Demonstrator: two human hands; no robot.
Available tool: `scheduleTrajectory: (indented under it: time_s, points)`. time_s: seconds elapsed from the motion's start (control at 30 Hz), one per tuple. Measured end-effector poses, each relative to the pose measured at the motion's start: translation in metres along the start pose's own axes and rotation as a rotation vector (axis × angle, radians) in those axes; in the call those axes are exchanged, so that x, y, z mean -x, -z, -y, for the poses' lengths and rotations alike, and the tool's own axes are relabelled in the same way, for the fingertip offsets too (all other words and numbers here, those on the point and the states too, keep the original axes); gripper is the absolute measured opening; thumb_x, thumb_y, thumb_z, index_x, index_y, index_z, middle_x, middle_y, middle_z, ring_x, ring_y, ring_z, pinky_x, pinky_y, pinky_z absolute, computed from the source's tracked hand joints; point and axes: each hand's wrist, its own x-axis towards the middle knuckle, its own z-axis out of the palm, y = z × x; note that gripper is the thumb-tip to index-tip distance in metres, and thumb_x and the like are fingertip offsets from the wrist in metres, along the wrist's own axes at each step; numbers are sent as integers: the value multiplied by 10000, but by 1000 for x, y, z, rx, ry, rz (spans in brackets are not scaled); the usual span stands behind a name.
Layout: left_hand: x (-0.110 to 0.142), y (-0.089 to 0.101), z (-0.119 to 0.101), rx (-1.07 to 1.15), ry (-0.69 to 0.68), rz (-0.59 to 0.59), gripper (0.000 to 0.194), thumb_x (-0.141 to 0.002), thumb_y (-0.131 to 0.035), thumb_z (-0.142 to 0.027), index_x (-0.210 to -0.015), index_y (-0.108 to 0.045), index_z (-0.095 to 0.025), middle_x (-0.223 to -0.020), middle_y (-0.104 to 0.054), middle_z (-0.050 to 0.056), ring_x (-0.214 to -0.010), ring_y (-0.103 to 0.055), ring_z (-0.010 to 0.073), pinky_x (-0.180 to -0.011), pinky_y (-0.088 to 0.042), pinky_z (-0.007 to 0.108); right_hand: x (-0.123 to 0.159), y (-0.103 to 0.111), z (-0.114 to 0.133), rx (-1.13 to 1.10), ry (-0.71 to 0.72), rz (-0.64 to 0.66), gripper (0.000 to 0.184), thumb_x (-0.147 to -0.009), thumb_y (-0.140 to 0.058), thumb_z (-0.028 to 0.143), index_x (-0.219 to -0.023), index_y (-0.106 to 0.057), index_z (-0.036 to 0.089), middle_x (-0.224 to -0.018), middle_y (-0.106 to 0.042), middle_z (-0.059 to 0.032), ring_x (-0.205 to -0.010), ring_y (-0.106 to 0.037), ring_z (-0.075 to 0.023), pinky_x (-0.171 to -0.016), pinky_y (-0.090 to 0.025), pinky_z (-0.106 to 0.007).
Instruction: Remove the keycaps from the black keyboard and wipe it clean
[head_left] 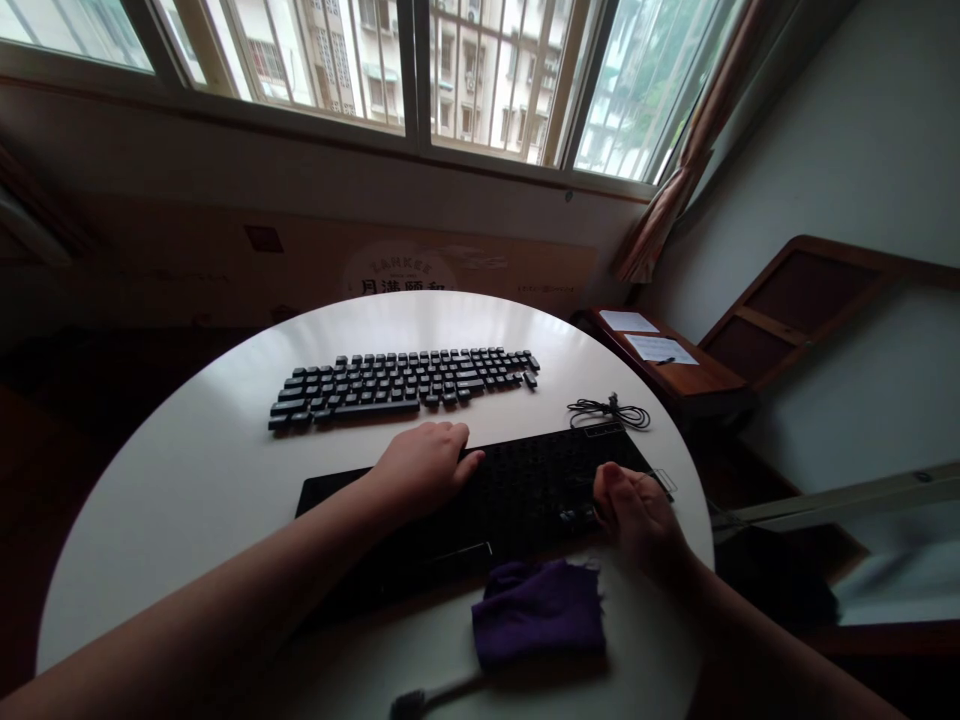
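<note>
A black keyboard (525,490) with most of its keycaps off lies across the front of the round white table. My left hand (424,465) grips its far edge, with the thumb on top. Over the keyboard's right end, my right hand (637,505) is closed; what its fingers hold, if anything, is hidden. A few dark keycaps (577,517) show beside those fingers. Loose black keycaps (397,385) sit in keyboard-like rows behind the keyboard. A folded purple cloth (538,612) lies in front of it, close to a small brush (439,692) with dark bristles.
A coiled black cable (611,410) rests behind the keyboard's right end. The round white table (180,460) has a curved edge. To the right stands a low wooden stand (705,375) with paper sheets (660,349) and a pen (665,361). Windows line the far wall.
</note>
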Motion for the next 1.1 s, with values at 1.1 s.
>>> scheduleTrajectory:
  time_s: [1.1]
  points:
    - [8,0,10,1038,-334,-423,530,-971,-320,-614,-982,-609,-170,-958,-646,80,-916,-586,244,-788,-488,334,-95,-65,186,814,722,773,220,-924,-555,239,-716,-586,174,-600,-532,35,-539,-368,-88,-546,-267,-237]
